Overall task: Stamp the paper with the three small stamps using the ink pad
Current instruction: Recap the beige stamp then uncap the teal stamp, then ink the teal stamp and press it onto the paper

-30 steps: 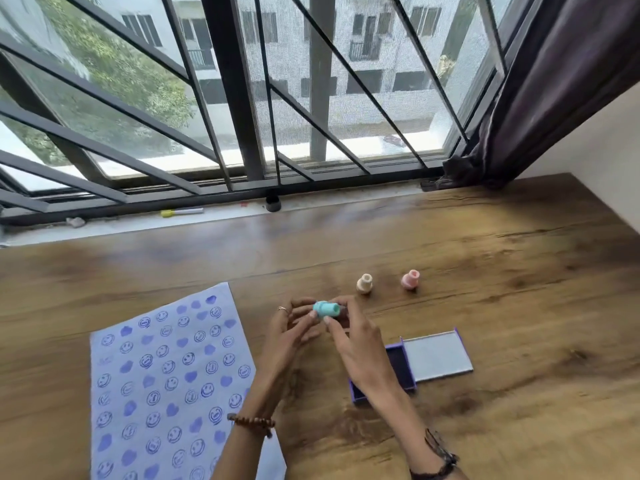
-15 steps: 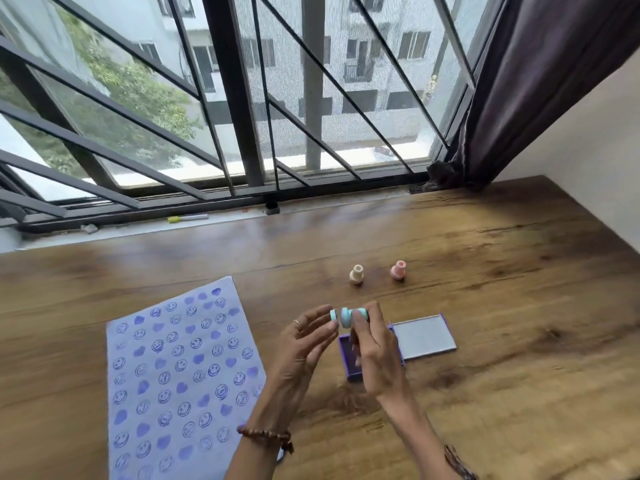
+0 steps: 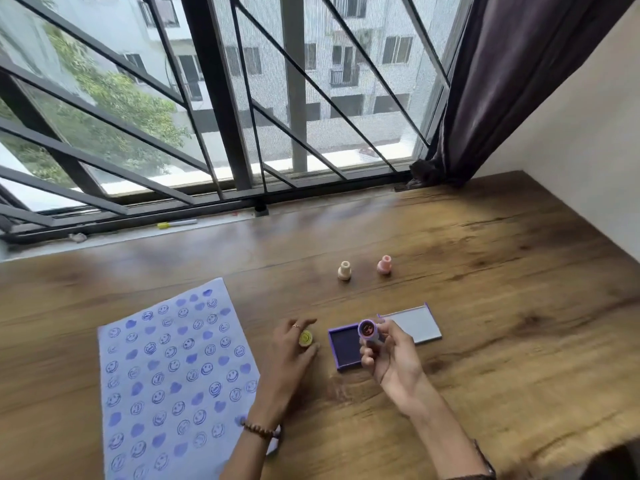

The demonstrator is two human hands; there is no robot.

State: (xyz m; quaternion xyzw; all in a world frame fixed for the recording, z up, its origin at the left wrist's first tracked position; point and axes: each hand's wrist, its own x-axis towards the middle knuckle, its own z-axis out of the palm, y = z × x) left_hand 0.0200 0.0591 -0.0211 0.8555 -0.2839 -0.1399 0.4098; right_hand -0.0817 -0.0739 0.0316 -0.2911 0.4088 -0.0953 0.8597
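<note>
My right hand (image 3: 391, 360) holds a small stamp (image 3: 367, 330) over the open ink pad (image 3: 346, 348), its round inked face turned up toward me. My left hand (image 3: 291, 351) pinches a small yellow cap (image 3: 305, 338) with a smiley on it, just left of the pad. The pad's lid (image 3: 412, 323) lies open to the right. A cream stamp (image 3: 344, 270) and a pink stamp (image 3: 384, 265) stand upright farther back on the table. The paper (image 3: 173, 379), covered with several blue smileys and hearts, lies at the left.
The wooden table (image 3: 502, 306) runs to a white wall on the right and a barred window at the back. A yellow-capped marker (image 3: 176, 223) lies on the sill. A dark curtain (image 3: 502, 81) hangs at the right corner.
My hands have pulled apart: the cap came off the stamp into my left hand, and my right hand turned the stamp's face upward over the ink pad. The view shifted slightly.
</note>
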